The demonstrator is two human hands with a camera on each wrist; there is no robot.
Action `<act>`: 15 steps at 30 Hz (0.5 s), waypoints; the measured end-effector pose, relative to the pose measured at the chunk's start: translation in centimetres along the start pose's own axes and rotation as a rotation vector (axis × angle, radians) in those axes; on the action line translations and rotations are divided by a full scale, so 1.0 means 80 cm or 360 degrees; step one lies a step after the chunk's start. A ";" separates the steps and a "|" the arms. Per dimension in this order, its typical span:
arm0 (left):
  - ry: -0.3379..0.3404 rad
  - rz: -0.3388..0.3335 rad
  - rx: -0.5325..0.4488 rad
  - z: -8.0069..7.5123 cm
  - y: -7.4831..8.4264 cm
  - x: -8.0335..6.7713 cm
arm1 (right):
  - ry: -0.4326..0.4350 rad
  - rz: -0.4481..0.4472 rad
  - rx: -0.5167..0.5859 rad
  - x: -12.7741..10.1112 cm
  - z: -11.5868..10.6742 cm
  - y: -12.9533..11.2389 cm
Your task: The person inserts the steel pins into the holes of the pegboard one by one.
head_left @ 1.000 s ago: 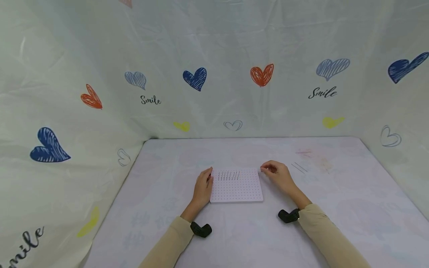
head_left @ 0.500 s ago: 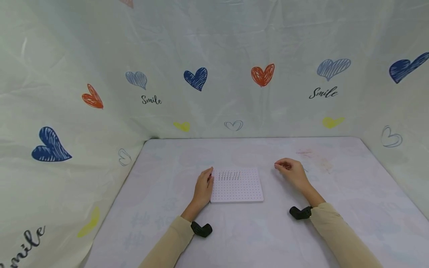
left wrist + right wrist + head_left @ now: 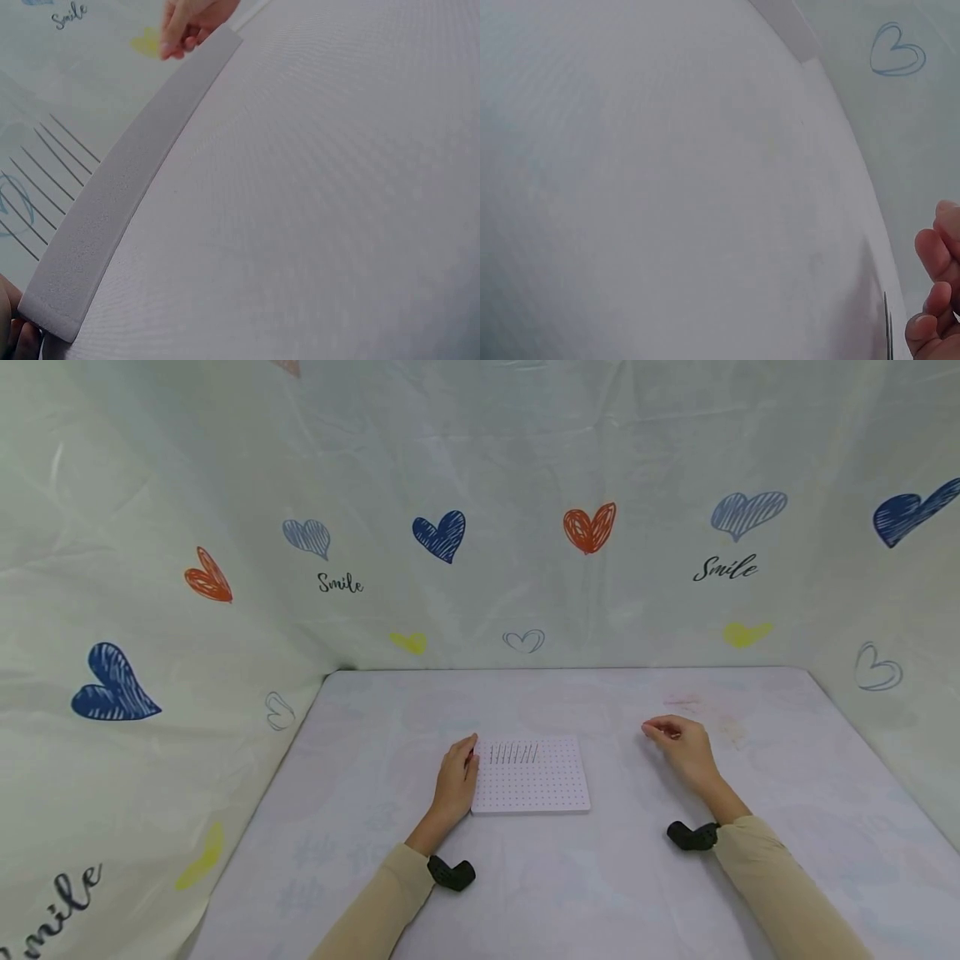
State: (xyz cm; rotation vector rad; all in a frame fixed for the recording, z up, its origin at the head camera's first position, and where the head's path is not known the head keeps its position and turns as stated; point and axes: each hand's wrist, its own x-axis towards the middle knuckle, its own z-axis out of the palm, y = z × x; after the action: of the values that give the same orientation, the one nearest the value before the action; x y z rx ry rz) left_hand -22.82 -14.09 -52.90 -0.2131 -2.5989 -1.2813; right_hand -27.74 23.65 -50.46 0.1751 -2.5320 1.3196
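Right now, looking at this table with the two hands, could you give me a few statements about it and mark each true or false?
1. The left hand rests against the left edge of the white pegboard. True.
2. The thin pins stand in a row near the board's far edge. True.
3. The right hand lies on top of the board. False: it is on the table, apart from the board, to its right.
4. The pins fill the whole board. False: only one short row; the other holes are bare.
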 end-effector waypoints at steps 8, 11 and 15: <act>-0.0005 -0.0008 0.0002 0.000 0.000 0.000 | 0.0123 0.0102 -0.0052 0.001 -0.013 0.013; 0.0009 0.0019 0.0012 0.000 0.000 0.000 | 0.0155 0.0159 -0.0076 0.001 -0.016 0.016; 0.0008 0.0022 0.0018 0.000 -0.001 -0.001 | 0.0166 0.0227 -0.0089 0.000 -0.020 0.019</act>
State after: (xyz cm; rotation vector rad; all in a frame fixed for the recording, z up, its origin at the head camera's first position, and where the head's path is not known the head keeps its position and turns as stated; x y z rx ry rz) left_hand -22.79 -14.14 -52.96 -0.2250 -2.5952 -1.2607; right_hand -27.83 25.87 -50.78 -0.0855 -2.5294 1.2711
